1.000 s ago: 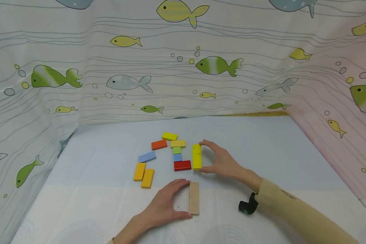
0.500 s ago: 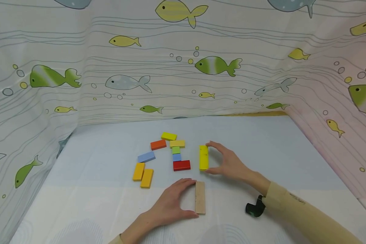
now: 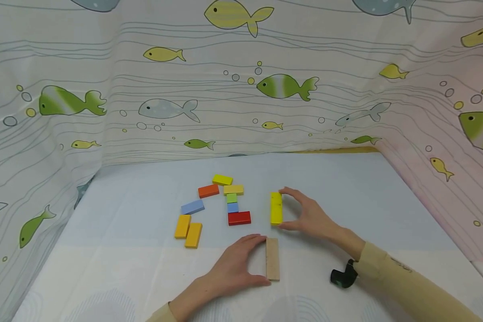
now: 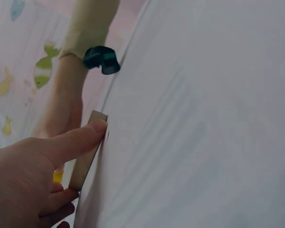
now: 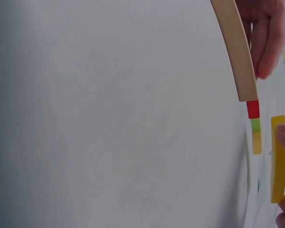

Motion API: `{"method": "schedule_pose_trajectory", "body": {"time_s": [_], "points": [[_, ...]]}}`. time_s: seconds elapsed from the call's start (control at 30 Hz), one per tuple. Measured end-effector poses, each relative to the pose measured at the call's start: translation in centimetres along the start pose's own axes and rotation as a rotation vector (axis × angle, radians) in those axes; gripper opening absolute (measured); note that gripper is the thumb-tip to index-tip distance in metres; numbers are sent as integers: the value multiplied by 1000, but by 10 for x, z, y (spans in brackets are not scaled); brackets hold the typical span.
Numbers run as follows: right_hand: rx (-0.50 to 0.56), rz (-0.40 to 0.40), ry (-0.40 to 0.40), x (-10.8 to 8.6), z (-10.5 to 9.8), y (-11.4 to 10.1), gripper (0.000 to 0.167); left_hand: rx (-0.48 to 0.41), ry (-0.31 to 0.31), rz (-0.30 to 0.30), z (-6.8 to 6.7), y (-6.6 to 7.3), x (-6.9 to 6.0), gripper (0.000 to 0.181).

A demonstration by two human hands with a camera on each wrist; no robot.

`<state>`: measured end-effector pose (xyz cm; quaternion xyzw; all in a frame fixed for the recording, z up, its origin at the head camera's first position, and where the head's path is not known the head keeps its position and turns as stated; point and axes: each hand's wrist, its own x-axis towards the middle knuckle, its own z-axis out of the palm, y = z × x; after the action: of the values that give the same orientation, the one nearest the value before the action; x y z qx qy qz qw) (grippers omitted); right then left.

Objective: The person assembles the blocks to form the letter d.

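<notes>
My left hand (image 3: 237, 261) pinches a plain wooden block (image 3: 272, 259) by its two short ends, thumb at the near end and fingertips at the far end. In the left wrist view the thumb presses on one end of that block (image 4: 88, 159). Farther off, my right hand (image 3: 311, 217) grips a bright yellow block (image 3: 276, 209) lengthwise between thumb and fingers. That yellow block (image 5: 279, 161) also appears at the right of the right wrist view. Whether either block touches the table cannot be told.
Left of the yellow block, a column holds a red block (image 3: 239, 218), a blue block (image 3: 232, 207), a green block (image 3: 231, 198) and a pale yellow block (image 3: 233, 190). Several more blocks curve leftward, including an orange-red one (image 3: 208, 191). A black device (image 3: 344, 273) hangs at the right wrist.
Both hands have shifted to the right with their blocks, the yellow one drawing away from the red block. The other blocks have stayed in place.
</notes>
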<state>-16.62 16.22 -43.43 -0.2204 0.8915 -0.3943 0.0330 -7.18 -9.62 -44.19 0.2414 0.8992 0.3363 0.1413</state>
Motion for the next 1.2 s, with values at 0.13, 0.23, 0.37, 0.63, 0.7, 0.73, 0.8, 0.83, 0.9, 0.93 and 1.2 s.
{"method": "schedule_pose_trajectory", "body": {"time_s": [0.13, 0.23, 0.37, 0.63, 0.7, 0.73, 0.8, 0.83, 0.9, 0.93, 1.2], "points": [[4, -11, 2, -2, -1, 2, 88, 10, -2, -8, 1, 5, 2, 87], [6, -23, 3, -3, -2, 3, 88, 17, 0, -6, 2, 7, 4, 86], [6, -26, 2, -5, -2, 5, 88, 30, 8, 1, 5, 9, 7, 86], [-6, -11, -11, -10, -2, 10, 88, 49, 32, 20, 12, 12, 12, 86], [-8, -2, -16, -11, -3, 11, 88, 42, 33, 19, 13, 14, 13, 86], [-8, 3, -20, -12, -3, 11, 88, 40, 33, 18, 13, 15, 13, 86], [-3, 13, -28, -12, -3, 13, 89, 38, 31, 15, 13, 17, 13, 86], [3, 18, -31, -13, -3, 13, 90, 39, 31, 17, 13, 18, 14, 86], [8, 21, -35, -13, -2, 16, 90, 42, 29, 17, 14, 19, 14, 86], [14, 21, -37, -13, -2, 18, 90, 41, 27, 16, 14, 20, 15, 85], [27, 11, -50, -13, -1, 25, 90, 45, 14, 18, 16, 20, 19, 86]]}}
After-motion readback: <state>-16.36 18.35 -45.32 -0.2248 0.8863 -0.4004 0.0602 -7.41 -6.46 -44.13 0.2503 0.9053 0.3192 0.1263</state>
